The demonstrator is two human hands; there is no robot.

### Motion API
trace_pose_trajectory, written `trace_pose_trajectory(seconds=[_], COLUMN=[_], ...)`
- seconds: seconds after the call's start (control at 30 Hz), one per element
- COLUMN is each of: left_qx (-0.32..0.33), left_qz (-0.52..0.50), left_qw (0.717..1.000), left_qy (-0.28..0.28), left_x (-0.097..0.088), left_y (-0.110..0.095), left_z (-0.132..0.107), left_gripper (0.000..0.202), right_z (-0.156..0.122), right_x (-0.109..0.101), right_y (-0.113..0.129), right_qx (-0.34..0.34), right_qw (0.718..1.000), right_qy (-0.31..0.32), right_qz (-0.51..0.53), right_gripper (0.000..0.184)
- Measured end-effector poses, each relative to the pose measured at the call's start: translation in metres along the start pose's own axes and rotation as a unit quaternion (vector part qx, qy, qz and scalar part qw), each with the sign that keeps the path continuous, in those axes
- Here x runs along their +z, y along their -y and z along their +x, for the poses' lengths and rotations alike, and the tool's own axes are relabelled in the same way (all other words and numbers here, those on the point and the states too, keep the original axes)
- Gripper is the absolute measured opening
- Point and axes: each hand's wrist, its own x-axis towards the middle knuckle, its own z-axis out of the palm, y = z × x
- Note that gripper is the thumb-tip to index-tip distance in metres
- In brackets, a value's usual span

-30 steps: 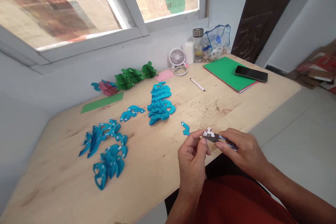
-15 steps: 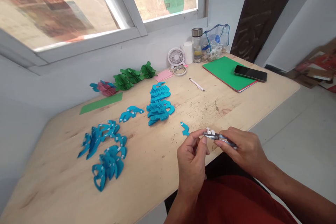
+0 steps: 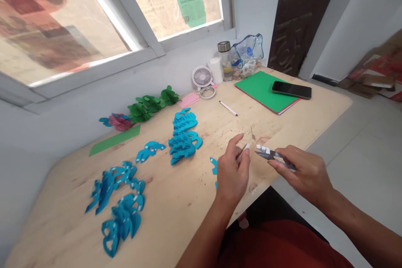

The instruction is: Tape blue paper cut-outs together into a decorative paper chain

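Observation:
My left hand (image 3: pixel 231 171) pinches a narrow white strip of tape (image 3: pixel 246 147) between its fingers, the index finger raised. In my right hand (image 3: pixel 303 167) is a pair of thread snips (image 3: pixel 271 155), blades pointing left toward the strip, a small gap between them. Several small white tape pieces (image 3: pixel 263 149) cling to the blades. Beside my left hand lies a blue paper cutout (image 3: pixel 214 166), partly hidden by it. Two layered blue paper stacks (image 3: pixel 184 146) stand beyond, and more blue cutouts with white tabs (image 3: pixel 124 217) lie to the left.
On the wooden table (image 3: pixel 176 226) are a white pen (image 3: pixel 228 108), a green sheet stack (image 3: pixel 262 91) with a phone (image 3: pixel 291 90), a small fan (image 3: pixel 202 77), a tape roll (image 3: pixel 207 93), a bottle (image 3: pixel 225 62) and green paper shapes (image 3: pixel 147 106). Scraps are scattered near my hands.
My hands have drawn apart; the snips have come away from my left fingers, where the white strip now shows. My left hand covers part of the near blue cutout. The view has shifted.

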Motion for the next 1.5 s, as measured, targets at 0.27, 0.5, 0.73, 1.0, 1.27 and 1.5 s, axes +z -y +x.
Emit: trace_pose_trajectory(seconds=[0.27, 0.5, 0.73, 1.0, 1.27, 1.5], left_qx=[0.073, 0.079, 0.020, -0.114, -0.124, -0.115], left_qz=[0.192, 0.138, -0.022, -0.247, -0.317, -0.303], left_qw=[0.977, 0.984, 0.998, 0.959, 0.939, 0.946], left_qy=[0.059, 0.081, 0.057, 0.076, 0.052, 0.031], left_x=[0.076, 0.126, 0.086, 0.003, -0.033, -0.044], left_y=[0.015, 0.011, 0.025, 0.015, 0.010, 0.010], left_z=[0.091, 0.110, 0.084, 0.019, -0.013, -0.026], left_gripper=[0.037, 0.035, 0.022, 0.022, 0.010, 0.007], right_z=[-0.009, -0.013, -0.011, -0.006, -0.001, -0.001], right_x=[-0.013, -0.019, -0.017, 0.000, 0.013, 0.016], right_y=[-0.033, -0.049, -0.047, -0.022, 0.014, 0.025], right_qx=[0.033, 0.040, 0.030, -0.023, -0.088, -0.118], right_qw=[0.998, 0.997, 0.998, 0.999, 0.992, 0.987], right_qy=[-0.022, -0.037, -0.028, 0.037, 0.085, 0.105], right_qz=[-0.039, -0.061, -0.046, -0.022, -0.003, -0.004], right_gripper=[0.028, 0.029, 0.027, 0.028, 0.028, 0.027])
